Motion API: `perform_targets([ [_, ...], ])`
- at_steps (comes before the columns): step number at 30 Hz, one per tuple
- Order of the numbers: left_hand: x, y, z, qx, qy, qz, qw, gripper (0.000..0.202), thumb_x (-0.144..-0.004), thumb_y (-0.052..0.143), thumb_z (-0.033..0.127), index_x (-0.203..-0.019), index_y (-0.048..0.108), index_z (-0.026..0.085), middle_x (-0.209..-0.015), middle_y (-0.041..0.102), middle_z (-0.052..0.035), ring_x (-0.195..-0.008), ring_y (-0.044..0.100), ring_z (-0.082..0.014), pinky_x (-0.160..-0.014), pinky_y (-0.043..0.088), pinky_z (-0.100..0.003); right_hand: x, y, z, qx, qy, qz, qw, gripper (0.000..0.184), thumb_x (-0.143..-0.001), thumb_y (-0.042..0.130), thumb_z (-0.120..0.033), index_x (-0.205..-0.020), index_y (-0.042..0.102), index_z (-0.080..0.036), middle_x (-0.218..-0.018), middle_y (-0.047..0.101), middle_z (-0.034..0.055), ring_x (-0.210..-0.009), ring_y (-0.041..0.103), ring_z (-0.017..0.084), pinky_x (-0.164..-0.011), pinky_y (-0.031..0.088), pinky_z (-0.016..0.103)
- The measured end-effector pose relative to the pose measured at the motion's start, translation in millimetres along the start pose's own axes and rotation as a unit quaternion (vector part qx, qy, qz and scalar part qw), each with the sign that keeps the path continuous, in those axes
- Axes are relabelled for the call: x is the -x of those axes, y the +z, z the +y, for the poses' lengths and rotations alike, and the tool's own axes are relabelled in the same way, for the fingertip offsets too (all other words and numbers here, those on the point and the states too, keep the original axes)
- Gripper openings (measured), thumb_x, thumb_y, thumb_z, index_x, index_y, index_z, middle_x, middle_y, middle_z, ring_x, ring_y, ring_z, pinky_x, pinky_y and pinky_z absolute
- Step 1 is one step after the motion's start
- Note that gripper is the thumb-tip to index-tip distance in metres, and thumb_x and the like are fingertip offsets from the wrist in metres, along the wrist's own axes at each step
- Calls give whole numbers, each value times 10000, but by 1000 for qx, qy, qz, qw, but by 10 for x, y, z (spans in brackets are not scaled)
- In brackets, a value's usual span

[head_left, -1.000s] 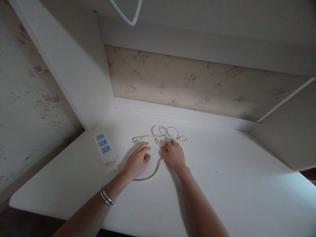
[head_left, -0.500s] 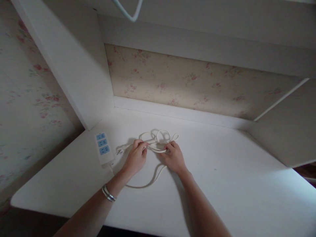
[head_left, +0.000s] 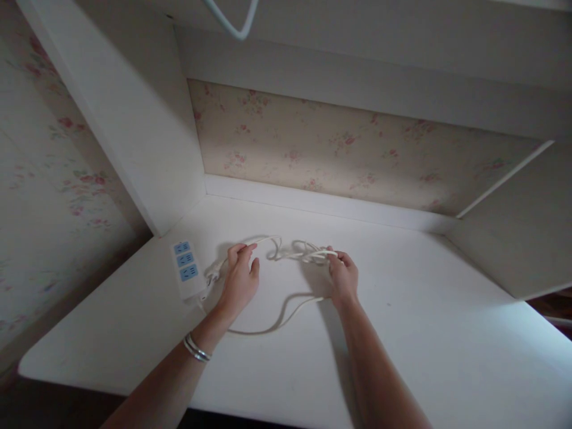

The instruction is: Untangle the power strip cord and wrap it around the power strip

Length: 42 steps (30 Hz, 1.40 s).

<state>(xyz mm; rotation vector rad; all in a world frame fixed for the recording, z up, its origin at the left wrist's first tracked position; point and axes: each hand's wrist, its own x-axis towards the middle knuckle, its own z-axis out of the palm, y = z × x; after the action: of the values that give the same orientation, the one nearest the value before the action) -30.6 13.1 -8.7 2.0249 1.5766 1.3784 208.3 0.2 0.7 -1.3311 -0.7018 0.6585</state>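
Note:
A white power strip (head_left: pixel 191 287) with blue socket faces lies at the left of the desk. Its pale cord (head_left: pixel 279 325) curves across the front toward my right hand (head_left: pixel 344 277), whose fingers are closed on a bunch of cord loops. From that bunch a length of cord runs left, past the fingertips of my left hand (head_left: pixel 241 275). The left thumb stands apart from its fingers, which touch or hover just over the cord. A plug (head_left: pixel 213 276) at the cord's end rests between the left hand and the power strip.
The white desk (head_left: pixel 429 345) has a side panel (head_left: pixel 134 119) at the left and a low ledge (head_left: pixel 322 201) at the back. Above hangs a shelf (head_left: pixel 357 74), with a pale bent rod (head_left: pixel 241 33) at the top.
My right hand has moved right, drawing the cord loops with it. My left hand has loosened from the loops and shifted slightly left. The power strip has stayed put.

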Motion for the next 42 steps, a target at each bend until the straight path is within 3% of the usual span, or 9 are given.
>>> perform_targets([
  [5, 31, 59, -133, -73, -24, -90, 993, 473, -853, 494, 244, -1295, 450, 80, -1368, 382, -203, -1253, 460, -286, -1049, 406, -429, -37, -40, -118, -76, 62, 84, 992, 326, -618, 729, -451, -683, 553, -185, -575, 541, -55, -490, 448, 79, -434, 320, 183],
  [8, 61, 82, -155, -92, 8, -148, 985, 452, -852, 480, 229, -1282, 468, 90, -1413, 404, -183, -1322, 389, -286, -1100, 342, -436, -26, -6, -109, -72, 44, 77, 993, 341, -625, 726, -476, -710, 559, -191, -572, 545, -58, -500, 478, 84, -441, 348, 182],
  [11, 69, 69, -97, -76, 44, -147, 985, 373, -844, 491, 215, -1202, 537, 125, -1341, 505, -151, -1280, 442, -262, -1088, 356, -421, 18, 48, -91, -50, 41, 58, 996, 349, -639, 714, -492, -762, 588, -191, -653, 589, -37, -557, 527, 94, -475, 402, 189],
  [17, 96, 3, 176, 90, -2, -159, 983, 261, -905, 456, 336, -1091, 576, 197, -979, 676, -58, -797, 641, -161, -719, 530, -293, 235, 144, -112, 41, -3, -30, 999, 362, -647, 717, -476, -814, 523, -220, -690, 546, -63, -501, 482, 81, -429, 380, 196],
  [24, 131, 60, 210, 195, -60, -143, 969, 339, -867, 529, 415, -1118, 509, 187, -1036, 652, -80, -850, 645, -169, -623, 507, -250, 442, 217, -118, 125, -35, -189, 973, 279, -714, 672, -415, -818, 501, -222, -539, 410, -96, -468, 383, 87, -442, 294, 200],
  [29, 80, 17, 174, 175, -88, -132, 972, 305, -909, 434, 438, -1025, 582, 198, -850, 670, -41, -769, 637, -166, -644, 488, -253, 457, 206, -128, 105, -22, -248, 963, 247, -697, 667, -339, -839, 502, -222, -547, 393, -101, -478, 334, 77, -443, 241, 185],
  [33, 43, -35, 214, 163, -111, -104, 975, 328, -897, 435, 465, -794, 593, 196, -651, 607, -1, -607, 576, -149, -572, 430, -238, 417, 193, -101, 63, 8, -217, 974, 257, -643, 662, -249, -853, 515, -219, -602, 509, -81, -525, 429, 89, -483, 297, 185],
  [37, 24, -17, 211, 199, -158, -100, 962, 371, -899, 402, 489, -742, 551, 187, -660, 606, -1, -556, 557, -132, -546, 436, -237, 301, 155, 2, 39, 49, -167, 984, 211, -649, 602, -236, -845, 523, -223, -614, 551, -62, -533, 468, 106, -515, 339, 205],
  [42, 18, 18, 205, 263, -209, -98, 937, 405, -887, 398, 524, -768, 540, 163, -724, 613, -17, -571, 575, -123, -538, 482, -245, 114, 55, 121, 152, -70, -77, 983, 98, -661, 523, -176, -748, 557, -207, -755, 578, 0, -657, 513, 145, -614, 406, 257],
])
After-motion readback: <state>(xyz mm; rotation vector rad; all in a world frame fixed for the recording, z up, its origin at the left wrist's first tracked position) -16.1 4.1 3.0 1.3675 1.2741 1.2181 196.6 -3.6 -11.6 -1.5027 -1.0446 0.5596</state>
